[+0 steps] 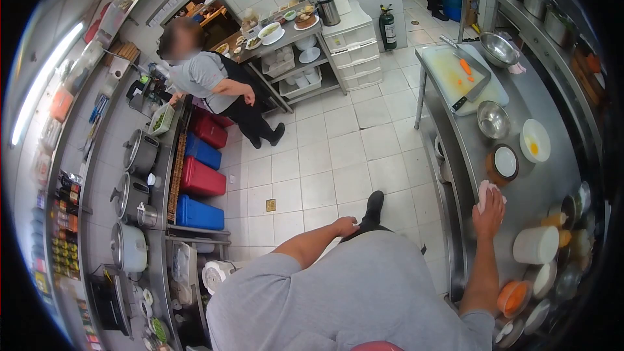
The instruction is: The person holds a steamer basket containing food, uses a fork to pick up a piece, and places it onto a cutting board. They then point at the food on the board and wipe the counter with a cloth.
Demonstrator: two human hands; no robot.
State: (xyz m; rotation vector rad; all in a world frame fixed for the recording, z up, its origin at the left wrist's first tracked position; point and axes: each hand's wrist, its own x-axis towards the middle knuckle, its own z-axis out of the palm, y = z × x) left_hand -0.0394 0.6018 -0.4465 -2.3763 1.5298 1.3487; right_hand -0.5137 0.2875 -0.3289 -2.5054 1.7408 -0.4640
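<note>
My right hand (489, 213) presses a pink cloth (484, 190) flat on the steel counter (533, 101) at the right, fingers spread over it. Just beyond the cloth sits a round container with a white lid (503, 162), and a white bowl with yellow liquid (535, 141) beside it. My left hand (345, 225) hangs loosely closed over the tiled floor in front of my grey shirt, holding nothing I can see.
A cutting board (455, 78) with a knife (472, 93) and carrot pieces lies further along the counter, with steel bowls (493, 119) near it. A white tub (535, 244) and sauce containers stand close by. Another person (218, 88) works at the left counter beside rice cookers (129, 247) and coloured bins (200, 182).
</note>
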